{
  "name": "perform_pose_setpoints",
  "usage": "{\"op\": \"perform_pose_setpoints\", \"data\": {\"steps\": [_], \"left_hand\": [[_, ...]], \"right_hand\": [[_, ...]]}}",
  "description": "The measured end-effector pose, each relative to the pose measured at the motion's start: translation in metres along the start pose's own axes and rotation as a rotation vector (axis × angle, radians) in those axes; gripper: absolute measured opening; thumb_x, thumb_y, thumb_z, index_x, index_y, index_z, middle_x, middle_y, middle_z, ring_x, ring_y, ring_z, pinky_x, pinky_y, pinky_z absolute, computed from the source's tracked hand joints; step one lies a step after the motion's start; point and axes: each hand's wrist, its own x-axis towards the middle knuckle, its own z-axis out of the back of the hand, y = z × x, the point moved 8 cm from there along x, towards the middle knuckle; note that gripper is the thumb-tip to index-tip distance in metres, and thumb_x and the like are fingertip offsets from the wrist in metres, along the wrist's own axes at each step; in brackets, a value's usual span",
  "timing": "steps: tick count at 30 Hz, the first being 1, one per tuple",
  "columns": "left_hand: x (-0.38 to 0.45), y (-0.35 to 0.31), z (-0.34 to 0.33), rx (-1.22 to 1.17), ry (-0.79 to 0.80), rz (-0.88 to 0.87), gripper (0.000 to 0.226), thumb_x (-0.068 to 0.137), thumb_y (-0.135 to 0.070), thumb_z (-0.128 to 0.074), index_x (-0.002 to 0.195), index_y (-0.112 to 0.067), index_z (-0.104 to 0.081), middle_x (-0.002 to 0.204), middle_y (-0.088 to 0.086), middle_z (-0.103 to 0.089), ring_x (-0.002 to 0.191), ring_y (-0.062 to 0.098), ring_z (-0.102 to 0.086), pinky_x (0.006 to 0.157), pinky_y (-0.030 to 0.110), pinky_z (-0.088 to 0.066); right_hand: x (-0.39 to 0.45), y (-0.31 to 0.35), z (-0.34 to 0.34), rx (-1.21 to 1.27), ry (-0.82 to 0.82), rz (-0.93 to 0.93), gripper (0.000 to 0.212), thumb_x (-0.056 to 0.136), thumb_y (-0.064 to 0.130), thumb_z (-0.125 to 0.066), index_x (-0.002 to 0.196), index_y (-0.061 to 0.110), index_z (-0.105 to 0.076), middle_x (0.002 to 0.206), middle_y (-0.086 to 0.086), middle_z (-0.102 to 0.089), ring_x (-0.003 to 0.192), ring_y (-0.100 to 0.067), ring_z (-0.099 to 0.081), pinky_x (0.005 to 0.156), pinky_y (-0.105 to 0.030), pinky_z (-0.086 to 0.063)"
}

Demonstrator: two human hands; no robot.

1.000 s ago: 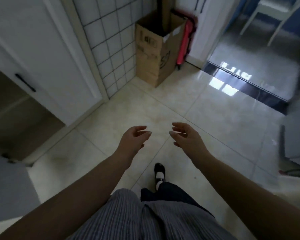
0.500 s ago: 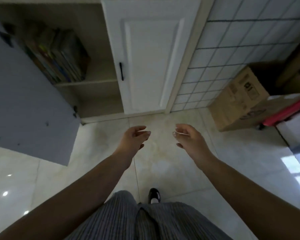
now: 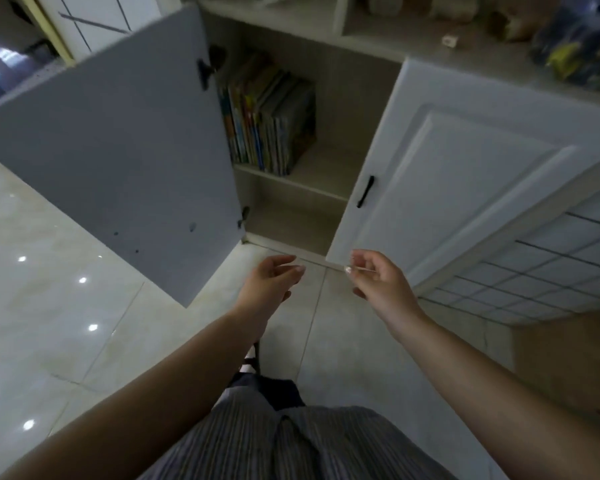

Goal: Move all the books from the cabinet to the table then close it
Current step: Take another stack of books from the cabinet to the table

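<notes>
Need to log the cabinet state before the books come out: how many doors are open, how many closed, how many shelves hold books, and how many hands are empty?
Open flat grey cabinet doors: 1
Closed white panelled doors: 1
Shelves holding the upright row of colourful books: 1
Empty hands, left and right: 2
Total: 5

Open gap to the books (image 3: 269,114) between swung door (image 3: 118,150) and shut door (image 3: 465,188).

Cabinet (image 3: 329,84) in front of me, left door (image 3: 118,150) swung wide. Upper shelf (image 3: 312,174): a row of books (image 3: 267,116) upright, spines out, packed at the left end and leaning slightly; right part of shelf bare. Lower compartment (image 3: 291,220) dim. Pale glossy tile floor (image 3: 49,323) below the cabinet.
</notes>
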Motion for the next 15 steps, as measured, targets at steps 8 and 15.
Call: {"op": "perform_pose_setpoints", "data": {"steps": [8,15], "left_hand": [[0.117,-0.074,0.053,0.030,-0.002,-0.011,0.026,0.086,-0.025,-0.067,0.110,-0.026,-0.058,0.106,-0.001,-0.065,0.107,0.019,-0.062,0.098,0.038,-0.048],[0.204,-0.111,0.067,0.035,-0.025,0.024,0.033,0.084,-0.021,-0.069,0.116,-0.020,-0.058,0.111,0.003,-0.065,0.107,0.021,-0.061,0.098,0.040,-0.049]], "right_hand": [[0.116,0.052,-0.055,-0.015,-0.001,-0.035,0.027,0.088,0.021,-0.062,0.115,0.024,-0.059,0.098,0.016,-0.056,0.106,-0.014,-0.059,0.092,-0.036,-0.053],[0.208,0.079,-0.090,-0.044,0.041,-0.080,0.027,0.087,0.024,-0.064,0.113,0.030,-0.057,0.100,0.016,-0.058,0.105,-0.012,-0.059,0.096,-0.037,-0.051]]}}
